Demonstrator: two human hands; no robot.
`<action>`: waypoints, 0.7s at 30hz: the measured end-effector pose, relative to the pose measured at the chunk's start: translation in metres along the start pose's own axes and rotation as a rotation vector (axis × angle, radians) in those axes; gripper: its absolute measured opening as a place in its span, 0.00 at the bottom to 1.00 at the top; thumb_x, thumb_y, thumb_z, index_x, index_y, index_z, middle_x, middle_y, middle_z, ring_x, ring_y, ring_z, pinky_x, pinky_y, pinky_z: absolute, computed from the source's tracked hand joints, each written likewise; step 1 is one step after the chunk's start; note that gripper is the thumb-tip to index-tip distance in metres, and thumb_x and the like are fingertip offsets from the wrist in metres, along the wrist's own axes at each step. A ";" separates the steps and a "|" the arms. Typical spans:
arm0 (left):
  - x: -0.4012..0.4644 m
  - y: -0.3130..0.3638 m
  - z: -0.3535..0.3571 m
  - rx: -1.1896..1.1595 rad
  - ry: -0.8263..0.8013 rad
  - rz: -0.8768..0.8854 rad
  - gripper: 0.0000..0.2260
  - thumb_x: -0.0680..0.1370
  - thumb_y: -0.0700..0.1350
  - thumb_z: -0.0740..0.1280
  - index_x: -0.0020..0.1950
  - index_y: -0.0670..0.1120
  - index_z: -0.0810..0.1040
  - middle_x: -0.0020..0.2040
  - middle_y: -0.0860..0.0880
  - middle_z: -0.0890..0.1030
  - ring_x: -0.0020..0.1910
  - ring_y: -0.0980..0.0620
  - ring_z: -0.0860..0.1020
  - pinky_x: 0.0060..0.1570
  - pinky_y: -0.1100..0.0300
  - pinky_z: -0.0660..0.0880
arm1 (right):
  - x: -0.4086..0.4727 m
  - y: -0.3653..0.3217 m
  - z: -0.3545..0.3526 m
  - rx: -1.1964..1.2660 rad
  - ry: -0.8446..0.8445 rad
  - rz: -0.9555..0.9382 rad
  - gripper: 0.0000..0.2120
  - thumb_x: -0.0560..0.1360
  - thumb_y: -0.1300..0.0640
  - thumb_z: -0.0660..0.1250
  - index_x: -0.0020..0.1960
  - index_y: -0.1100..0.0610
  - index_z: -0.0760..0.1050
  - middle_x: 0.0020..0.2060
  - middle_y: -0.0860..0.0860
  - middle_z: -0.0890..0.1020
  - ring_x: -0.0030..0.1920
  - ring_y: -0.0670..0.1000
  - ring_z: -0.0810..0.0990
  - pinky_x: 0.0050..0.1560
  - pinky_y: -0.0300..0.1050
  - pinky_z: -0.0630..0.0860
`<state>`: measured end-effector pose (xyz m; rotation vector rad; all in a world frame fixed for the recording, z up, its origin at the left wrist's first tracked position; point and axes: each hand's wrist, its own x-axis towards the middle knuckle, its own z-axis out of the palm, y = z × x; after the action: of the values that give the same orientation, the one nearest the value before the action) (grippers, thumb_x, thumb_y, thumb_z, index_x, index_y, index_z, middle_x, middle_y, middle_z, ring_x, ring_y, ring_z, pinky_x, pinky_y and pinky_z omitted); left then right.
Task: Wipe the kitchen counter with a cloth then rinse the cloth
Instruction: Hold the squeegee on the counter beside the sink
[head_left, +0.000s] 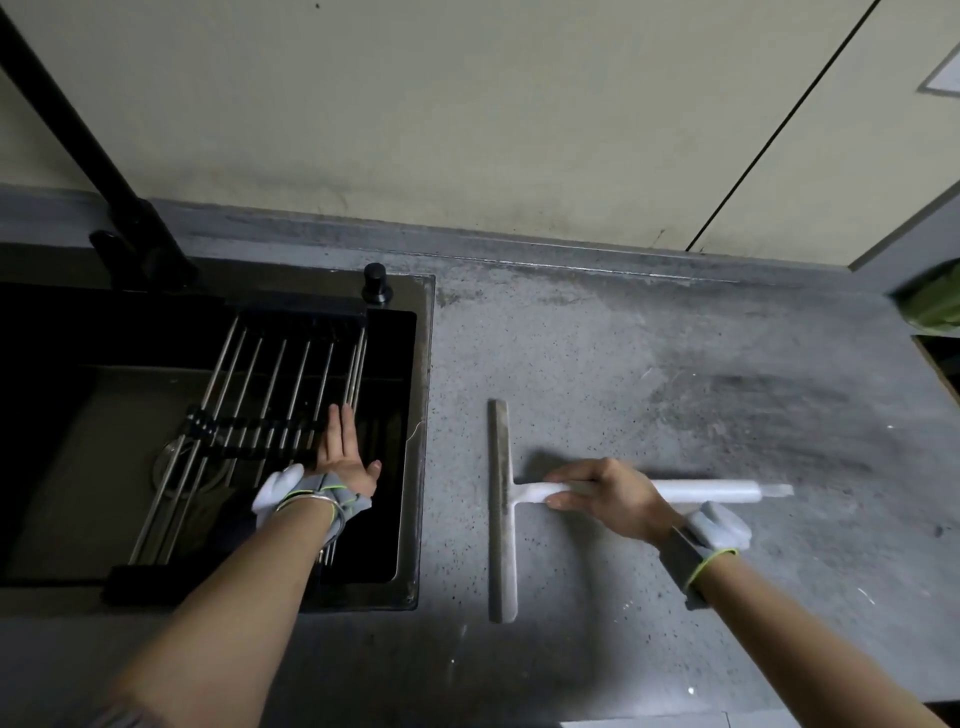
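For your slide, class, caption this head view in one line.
Right hand grips a white squeegee on the grey counter; left hand flat over the sink rack.

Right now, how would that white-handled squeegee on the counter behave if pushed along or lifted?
The white-handled squeegee probably slides stiffly: its long blade lies flat on the grey speckled counter. It looks light, since the right hand grips it alone. The crosswise blade should stop rolling.
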<state>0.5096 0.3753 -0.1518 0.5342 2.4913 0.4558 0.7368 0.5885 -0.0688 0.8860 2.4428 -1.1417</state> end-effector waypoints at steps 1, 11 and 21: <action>0.001 0.000 0.001 -0.003 -0.017 -0.005 0.37 0.80 0.45 0.60 0.76 0.49 0.34 0.76 0.53 0.33 0.77 0.41 0.49 0.72 0.51 0.56 | 0.002 -0.006 0.003 0.002 -0.018 -0.007 0.16 0.70 0.46 0.71 0.57 0.45 0.79 0.55 0.42 0.81 0.52 0.43 0.79 0.55 0.39 0.73; 0.007 -0.007 0.007 -0.012 0.022 0.038 0.39 0.79 0.45 0.63 0.77 0.48 0.36 0.77 0.51 0.34 0.77 0.45 0.52 0.72 0.54 0.56 | 0.018 -0.047 0.027 -0.038 -0.051 -0.099 0.15 0.71 0.49 0.72 0.57 0.46 0.79 0.55 0.43 0.82 0.52 0.42 0.79 0.57 0.38 0.73; 0.010 -0.006 0.004 0.014 -0.048 0.009 0.39 0.80 0.47 0.61 0.76 0.50 0.33 0.76 0.52 0.33 0.76 0.40 0.51 0.70 0.52 0.59 | -0.027 0.020 -0.019 0.030 0.116 0.061 0.15 0.69 0.45 0.71 0.55 0.44 0.80 0.52 0.41 0.82 0.40 0.41 0.81 0.41 0.38 0.77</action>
<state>0.5025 0.3754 -0.1615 0.5559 2.4492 0.4239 0.7707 0.6025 -0.0547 1.0562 2.4772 -1.1379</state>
